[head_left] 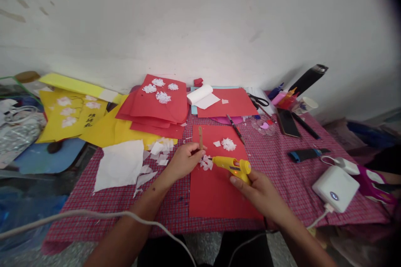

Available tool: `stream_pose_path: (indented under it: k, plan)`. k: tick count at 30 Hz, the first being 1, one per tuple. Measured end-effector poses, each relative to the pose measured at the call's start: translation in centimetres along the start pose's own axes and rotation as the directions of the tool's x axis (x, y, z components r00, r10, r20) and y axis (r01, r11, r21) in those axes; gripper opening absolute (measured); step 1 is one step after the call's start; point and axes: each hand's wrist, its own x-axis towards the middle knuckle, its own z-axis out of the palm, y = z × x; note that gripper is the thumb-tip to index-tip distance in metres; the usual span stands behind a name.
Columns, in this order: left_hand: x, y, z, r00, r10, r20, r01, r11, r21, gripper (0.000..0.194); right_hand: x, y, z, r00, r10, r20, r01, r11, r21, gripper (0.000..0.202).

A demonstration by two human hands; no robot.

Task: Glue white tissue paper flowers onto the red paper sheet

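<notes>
My right hand (255, 187) is wrapped round the grip of a yellow hot glue gun (230, 162), an orange light glowing on its side. The gun's nozzle points left, at a small white paper flower (206, 163) on a red paper sheet (216, 196). Between the closed fingers of my left hand (188, 158) is a flat brown stick (201, 137), upright in view, beside that flower. Whether the nozzle touches the paper is too small to tell. A fuller white paper flower (229, 144) and a small white paper scrap (217, 144) lie farther up the sheet.
White paper squares (161, 150) and a white sheet (119, 164) lie left. Behind are stacked red papers (156, 104) with flowers, a paper roll (200, 94), a pen (235, 128) and scissors (259, 100). A white power adapter (336, 187) sits right; a cable (125, 213) crosses in front.
</notes>
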Motion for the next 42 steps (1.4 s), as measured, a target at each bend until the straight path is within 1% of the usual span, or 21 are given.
stream_pose_path:
  k: [5, 9, 11, 13, 17, 20, 29, 36, 39, 42]
  plan:
    - [0.0, 0.0, 0.0, 1.000, 0.021, -0.013, -0.020, 0.999, 0.045, 0.022, 0.5, -0.3, 0.1, 1.000, -0.013, 0.006, 0.013, 1.000, -0.026, 0.028]
    - [0.1, 0.2, -0.5, 0.997, -0.015, -0.074, 0.014, 1.000, -0.015, 0.022, 0.6, -0.6, 0.4, 1.000, -0.017, 0.003, 0.017, 0.999, -0.041, 0.027]
    - [0.1, 0.3, -0.7, 0.993, -0.023, -0.119, 0.018, 0.999, -0.043, 0.021, 0.8, -0.8, 0.5, 0.999, -0.038, 0.010, 0.038, 0.997, -0.068, 0.026]
    - [0.2, 0.2, -0.8, 0.990, -0.026, -0.137, 0.018, 0.998, -0.056, 0.020, 1.0, -1.0, 0.6, 0.998, -0.061, 0.023, 0.063, 0.993, -0.103, 0.025]
    - [0.2, -0.3, -0.5, 0.994, -0.029, -0.105, 0.022, 0.997, -0.070, 0.020, 1.5, -1.0, 0.7, 0.997, -0.071, 0.034, 0.075, 0.983, -0.170, 0.023]
    - [0.2, -0.5, -0.3, 0.996, -0.020, -0.086, 0.015, 0.998, -0.067, 0.021, 1.9, -1.0, 0.8, 0.994, -0.086, 0.069, 0.097, 0.979, -0.179, 0.019]
    - [0.2, -0.3, -0.4, 0.995, -0.035, -0.093, 0.035, 0.999, -0.007, 0.019, 2.7, -1.6, 1.1, 0.995, -0.071, 0.073, 0.089, 0.952, -0.293, 0.019]
    - [0.1, -0.3, -0.6, 0.995, -0.024, -0.102, 0.026, 1.000, 0.018, 0.018, 2.6, -2.1, 0.9, 0.993, -0.095, 0.072, 0.114, 0.928, -0.354, 0.020]
    - [0.1, -0.4, -0.6, 0.994, -0.017, -0.104, 0.019, 1.000, 0.019, 0.017, 2.5, -2.1, 0.8, 0.992, -0.085, 0.089, 0.113, 0.916, -0.386, 0.023]
    - [0.1, -0.5, -0.5, 0.995, -0.012, -0.103, 0.012, 1.000, 0.002, 0.017, 2.4, -2.1, 0.8, 0.993, -0.065, 0.101, 0.099, 0.920, -0.380, 0.023]
